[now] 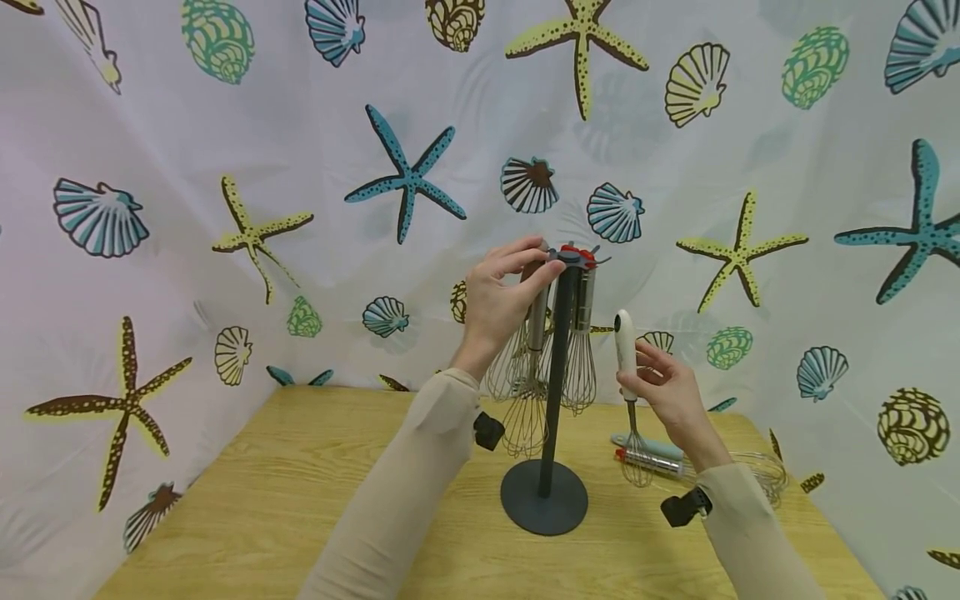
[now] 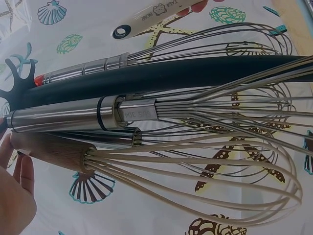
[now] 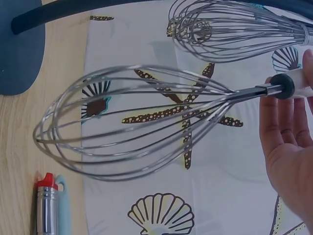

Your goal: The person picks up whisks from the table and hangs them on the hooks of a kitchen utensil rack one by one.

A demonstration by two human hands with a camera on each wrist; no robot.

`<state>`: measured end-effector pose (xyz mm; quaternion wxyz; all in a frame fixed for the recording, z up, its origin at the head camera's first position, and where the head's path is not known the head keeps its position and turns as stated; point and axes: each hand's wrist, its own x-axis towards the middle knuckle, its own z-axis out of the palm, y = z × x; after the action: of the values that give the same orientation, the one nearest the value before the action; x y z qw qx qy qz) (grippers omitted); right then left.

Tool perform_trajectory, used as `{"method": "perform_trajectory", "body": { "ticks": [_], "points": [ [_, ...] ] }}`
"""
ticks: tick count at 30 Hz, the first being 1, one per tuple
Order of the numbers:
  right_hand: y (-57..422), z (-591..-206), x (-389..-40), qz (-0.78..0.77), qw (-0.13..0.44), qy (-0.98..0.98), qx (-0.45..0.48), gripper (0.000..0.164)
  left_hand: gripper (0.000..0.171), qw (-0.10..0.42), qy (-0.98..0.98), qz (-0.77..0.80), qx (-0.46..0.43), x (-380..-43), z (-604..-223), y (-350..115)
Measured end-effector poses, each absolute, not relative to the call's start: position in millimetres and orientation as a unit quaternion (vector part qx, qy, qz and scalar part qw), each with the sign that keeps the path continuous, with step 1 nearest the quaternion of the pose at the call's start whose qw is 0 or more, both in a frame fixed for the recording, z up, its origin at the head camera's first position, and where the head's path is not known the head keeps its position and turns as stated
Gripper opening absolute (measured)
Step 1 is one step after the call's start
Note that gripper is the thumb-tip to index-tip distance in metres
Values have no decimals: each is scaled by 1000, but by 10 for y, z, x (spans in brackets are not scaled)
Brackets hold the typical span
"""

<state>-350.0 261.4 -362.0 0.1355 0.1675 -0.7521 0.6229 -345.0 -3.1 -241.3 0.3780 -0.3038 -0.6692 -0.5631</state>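
Observation:
A dark whisk stand [image 1: 555,392] has a round base and a ring of hooks on top. Several whisks hang from it, among them a steel-handled one [image 2: 63,115] and one with a wooden handle [image 2: 51,149]. My left hand [image 1: 498,292] grips the stand's top by the hooks, thumb in front; its fingertips are partly hidden by handles. To the right of the stand, my right hand [image 1: 667,392] holds a white-handled whisk [image 1: 626,354] upright, wires down, thumb and fingers around the handle. The wire loops [image 3: 137,122] hang free above the table.
On the wooden table [image 1: 330,475], right of the base, lie a whisk with a steel handle and red end [image 1: 652,462] and a light blue handle [image 1: 660,446] beside it. A white cloth [image 1: 300,108] printed with shells and starfish encloses the back and sides.

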Motion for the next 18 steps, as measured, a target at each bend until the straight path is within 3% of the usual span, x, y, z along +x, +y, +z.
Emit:
{"method": "perform_trajectory", "body": {
  "ticks": [18],
  "points": [
    [2418,-3355,-3415,634,169,-736,167,64,30,397,-668,-555,-298,-3443,-2420,-5]
  ]
}}
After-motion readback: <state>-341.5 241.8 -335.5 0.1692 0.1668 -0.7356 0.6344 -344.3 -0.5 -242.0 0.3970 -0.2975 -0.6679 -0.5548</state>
